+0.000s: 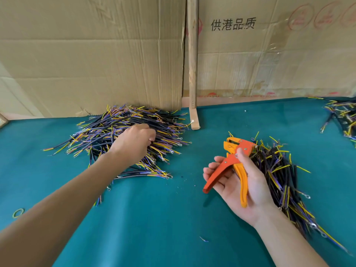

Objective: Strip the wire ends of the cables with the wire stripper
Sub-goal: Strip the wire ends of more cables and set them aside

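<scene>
A big pile of short black cables [107,135] with yellow, blue and purple wire ends lies on the teal table [154,218] at the back left. My left hand [134,143] reaches into this pile, fingers curled down among the cables. My right hand [240,185], palm up, holds an orange and yellow wire stripper [234,162]; the thumb lies over its head and the handles spread across the palm. A second heap of cables [279,176] lies under and beyond my right hand.
Cardboard sheets [96,54] stand along the table's back edge, with a wooden stick [192,64] leaning between them. A third cable heap [342,116] sits at the far right. A green rubber band [18,212] lies at the left edge. Small wire scraps dot the cloth.
</scene>
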Demonstrator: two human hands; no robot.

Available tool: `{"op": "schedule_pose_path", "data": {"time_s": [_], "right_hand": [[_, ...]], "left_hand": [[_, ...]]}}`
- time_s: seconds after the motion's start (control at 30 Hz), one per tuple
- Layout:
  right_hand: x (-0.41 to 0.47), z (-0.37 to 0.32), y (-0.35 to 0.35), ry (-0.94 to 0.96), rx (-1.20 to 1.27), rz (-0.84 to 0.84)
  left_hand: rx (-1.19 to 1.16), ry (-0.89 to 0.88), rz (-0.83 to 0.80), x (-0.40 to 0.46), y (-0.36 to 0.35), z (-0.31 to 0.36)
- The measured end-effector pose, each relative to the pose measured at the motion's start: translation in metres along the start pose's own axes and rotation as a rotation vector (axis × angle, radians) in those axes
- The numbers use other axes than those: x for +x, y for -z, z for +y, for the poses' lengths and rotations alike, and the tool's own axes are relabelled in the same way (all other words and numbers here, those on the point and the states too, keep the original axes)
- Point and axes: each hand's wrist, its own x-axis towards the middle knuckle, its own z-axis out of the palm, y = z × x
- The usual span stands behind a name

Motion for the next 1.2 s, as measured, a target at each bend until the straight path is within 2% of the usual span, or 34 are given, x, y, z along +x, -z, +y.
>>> {"op": "schedule_pose_path", "data": {"time_s": [0.17,0.27,0.4,0.57,0.7,0.8,0.87,1.0,1.2], "right_hand": [[0.0,0.003,0.0,-0.018,-0.09,-0.001],[-0.001,0.002,0.0,-0.035,-0.098,-0.006],[-0.001,0.002,0.0,-0.054,-0.073,-0.042],[-0.001,0.003,0.002,-0.039,-0.186,-0.071],[0.001,0.004,0.004,-0.035,-0.22,-0.064],[0.001,0.005,0.003,-0.047,-0.195,-0.064],[0.0,0.004,0.002,-0.044,-0.197,-0.066],[-0.001,0.002,0.001,-0.028,-0.203,-0.089],[-0.003,0.002,0.002,-0.04,-0.203,-0.102]], "left_hand": [[-0.223,-0.106,0.33,-0.009,0.023,0.025],[-0.321,-0.214,0.388,-0.02,0.03,0.061],[-0.514,-0.263,0.331,-0.037,0.013,0.104],[-0.603,-0.195,0.233,-0.045,-0.016,0.122],[-0.609,-0.197,0.227,-0.045,-0.019,0.12],[-0.61,-0.177,0.321,-0.047,-0.02,0.116],[-0.578,-0.136,0.37,-0.048,-0.026,0.108],[-0.338,-0.146,0.08,-0.049,-0.04,0.099],[-0.134,-0.17,0.001,-0.037,-0.044,0.081]]}}
